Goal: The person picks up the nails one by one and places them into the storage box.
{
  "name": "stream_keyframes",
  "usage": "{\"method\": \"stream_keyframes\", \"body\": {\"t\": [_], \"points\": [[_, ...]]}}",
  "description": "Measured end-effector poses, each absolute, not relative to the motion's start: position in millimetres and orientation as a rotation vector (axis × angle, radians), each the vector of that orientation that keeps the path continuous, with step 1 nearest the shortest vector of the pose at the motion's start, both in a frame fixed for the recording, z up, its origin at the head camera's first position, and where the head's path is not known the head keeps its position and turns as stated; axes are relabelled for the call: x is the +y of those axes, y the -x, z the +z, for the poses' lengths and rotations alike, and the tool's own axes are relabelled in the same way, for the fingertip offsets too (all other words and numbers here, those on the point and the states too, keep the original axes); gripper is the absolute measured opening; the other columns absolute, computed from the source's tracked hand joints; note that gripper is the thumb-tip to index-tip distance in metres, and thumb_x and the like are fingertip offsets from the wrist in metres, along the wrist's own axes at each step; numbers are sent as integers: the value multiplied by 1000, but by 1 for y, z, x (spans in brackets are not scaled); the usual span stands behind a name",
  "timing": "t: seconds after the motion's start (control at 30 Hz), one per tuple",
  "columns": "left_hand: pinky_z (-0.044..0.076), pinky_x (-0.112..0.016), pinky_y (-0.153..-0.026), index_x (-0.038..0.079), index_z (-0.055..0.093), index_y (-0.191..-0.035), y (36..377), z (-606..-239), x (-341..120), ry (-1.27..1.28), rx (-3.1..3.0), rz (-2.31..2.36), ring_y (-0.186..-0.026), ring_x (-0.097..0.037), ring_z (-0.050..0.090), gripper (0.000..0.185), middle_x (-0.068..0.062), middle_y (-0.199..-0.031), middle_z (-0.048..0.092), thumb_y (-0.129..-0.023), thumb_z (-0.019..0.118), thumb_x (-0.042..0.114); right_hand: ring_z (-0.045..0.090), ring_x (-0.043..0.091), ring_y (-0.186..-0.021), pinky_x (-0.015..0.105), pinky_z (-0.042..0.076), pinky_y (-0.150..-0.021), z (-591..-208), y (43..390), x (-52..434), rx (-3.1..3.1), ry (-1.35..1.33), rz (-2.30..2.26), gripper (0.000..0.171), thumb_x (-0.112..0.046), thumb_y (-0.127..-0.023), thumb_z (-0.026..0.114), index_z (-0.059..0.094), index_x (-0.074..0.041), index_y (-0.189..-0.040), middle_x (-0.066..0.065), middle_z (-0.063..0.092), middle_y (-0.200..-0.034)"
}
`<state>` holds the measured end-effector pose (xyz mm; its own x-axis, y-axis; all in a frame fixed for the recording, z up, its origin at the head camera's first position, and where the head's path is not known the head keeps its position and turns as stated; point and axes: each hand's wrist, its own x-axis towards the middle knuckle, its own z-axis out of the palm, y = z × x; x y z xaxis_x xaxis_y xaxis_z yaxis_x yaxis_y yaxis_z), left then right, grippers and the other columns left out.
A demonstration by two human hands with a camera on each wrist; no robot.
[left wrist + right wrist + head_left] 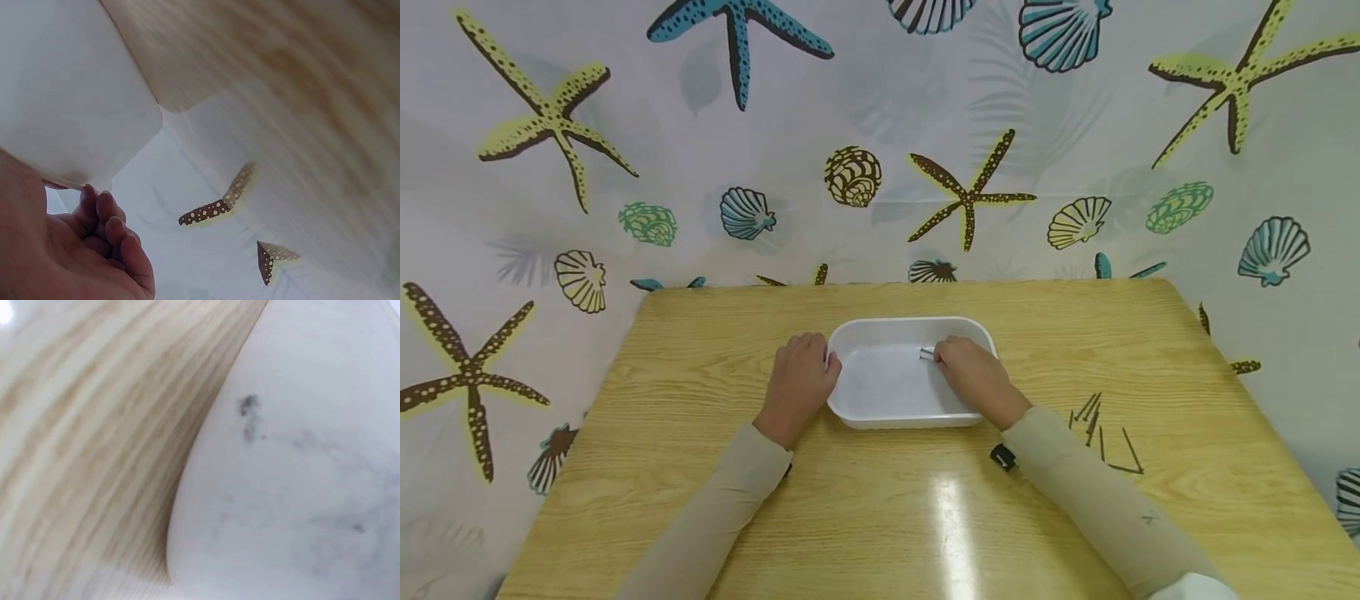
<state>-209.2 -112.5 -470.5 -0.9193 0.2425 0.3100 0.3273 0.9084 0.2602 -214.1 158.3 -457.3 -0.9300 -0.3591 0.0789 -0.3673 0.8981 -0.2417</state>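
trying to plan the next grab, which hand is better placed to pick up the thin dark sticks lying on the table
Right. The right hand is over the white tray, pinching a small dark piece, and the loose sticks lie on its side of the table. The left hand grips the tray's far-side rim.

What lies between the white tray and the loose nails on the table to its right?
In the head view, only bare wood of the table separates the white tray from the loose nails; the right hand reaches into the tray nearby.
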Motion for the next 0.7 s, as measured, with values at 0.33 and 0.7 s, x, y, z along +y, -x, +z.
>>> {"method": "stream_keyframes", "body": {"t": [0.33, 0.7], "points": [[29, -34, -60, 12, 42, -72, 208, -470, -112, 424, -2802, -466, -65, -21, 38, 23, -1, -68, 40, -92, 45, 23, 56, 17, -75, 32, 47, -70, -464, 219, 157, -2992, -585, 441, 9, -6, -89, 59, 67, -6, -85, 4, 60, -80], [29, -34, -60, 11, 43, -73, 208, -468, -111, 411, -2796, -452, -65, -21, 39, 22, -1, -68, 41, -92, 46, 22, 59, 20, -79, 33, 48, -72, -464, 220, 155, -2985, -534, 417, 8, -6, -89, 60, 67, -4, -86, 6, 62, -84]]}}
